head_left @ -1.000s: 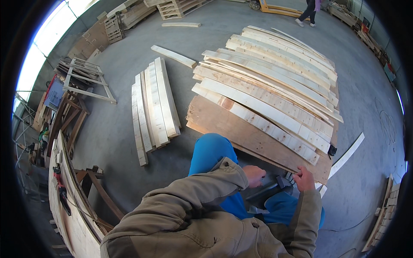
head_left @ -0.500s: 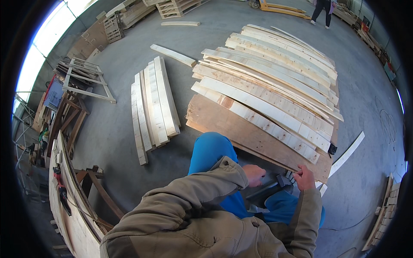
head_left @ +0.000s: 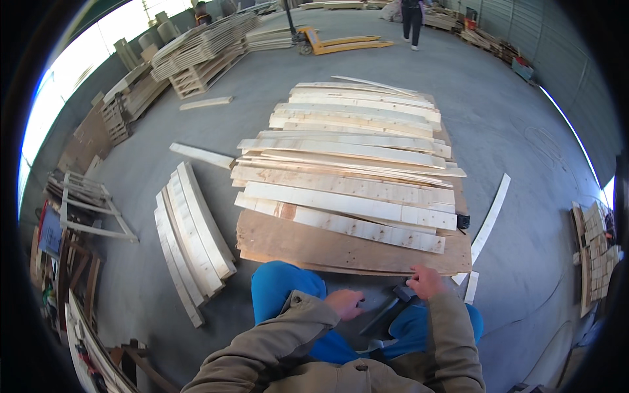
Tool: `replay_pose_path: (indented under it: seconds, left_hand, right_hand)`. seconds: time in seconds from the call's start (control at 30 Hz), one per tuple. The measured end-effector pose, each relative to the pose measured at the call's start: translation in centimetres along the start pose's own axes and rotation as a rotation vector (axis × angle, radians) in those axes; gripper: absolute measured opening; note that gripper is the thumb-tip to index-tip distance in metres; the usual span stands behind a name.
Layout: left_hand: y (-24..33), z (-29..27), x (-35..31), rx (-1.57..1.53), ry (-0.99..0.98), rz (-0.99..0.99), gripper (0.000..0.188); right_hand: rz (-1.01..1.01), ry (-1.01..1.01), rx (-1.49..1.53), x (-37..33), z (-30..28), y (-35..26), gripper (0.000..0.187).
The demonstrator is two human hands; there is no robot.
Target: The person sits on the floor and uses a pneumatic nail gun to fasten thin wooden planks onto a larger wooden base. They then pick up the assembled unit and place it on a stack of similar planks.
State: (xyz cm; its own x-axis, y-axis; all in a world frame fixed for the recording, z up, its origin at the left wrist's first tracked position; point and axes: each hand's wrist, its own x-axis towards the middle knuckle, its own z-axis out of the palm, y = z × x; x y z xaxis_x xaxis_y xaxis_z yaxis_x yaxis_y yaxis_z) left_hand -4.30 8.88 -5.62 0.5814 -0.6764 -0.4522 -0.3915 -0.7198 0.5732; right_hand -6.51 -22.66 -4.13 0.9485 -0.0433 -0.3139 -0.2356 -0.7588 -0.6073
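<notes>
Right grip at the near edge of a plywood panel, left grip just short of it.
The left grip's fingers are half curled above the lap; the right grip's bent fingertips overlap the edge near its right corner. Whether either holds anything, I cannot tell. Between them, lower down, sits a hammer-like tool. A brown strip of panel runs along the near edge; behind it, rows of pale planks reach the far edge, with a small black object at the right edge. Grey floor spreads either side, carrying a board stack leftward and a loose strip rightward. Farther back are a yellow pallet truck, stacked timber and a person.
</notes>
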Motion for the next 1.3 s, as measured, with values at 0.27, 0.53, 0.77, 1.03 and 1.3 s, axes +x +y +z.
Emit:
replay_pose_path:
  seconds: [0.27,0.53,0.77,1.03,1.3]
  left_hand:
    - [0.31,-0.17,-0.12,-0.016,-0.025,-0.036,0.053]
    - [0.90,-0.75,-0.28,0.020,-0.043,-0.064,0.053]
    - [0.44,-0.11,-0.21,-0.012,-0.013,-0.050,0.053]
    - [0.49,-0.34,-0.42,-0.029,-0.007,-0.040,0.052]
    - [0.50,-0.40,-0.39,0.000,0.001,-0.027,0.052]
  right_hand:
    - [0.006,0.000,0.040,-0.39,-0.41,-0.57,0.052]
    - [-0.026,-0.001,0.008,-0.43,-0.81,-1.00,0.049]
    - [-0.032,0.020,0.028,-0.42,-0.33,-0.76,0.049]
    - [-0.058,0.019,-0.006,-0.38,-0.37,-0.87,0.049]
    - [-0.063,-0.015,0.012,-0.12,-0.50,-0.71,0.048]
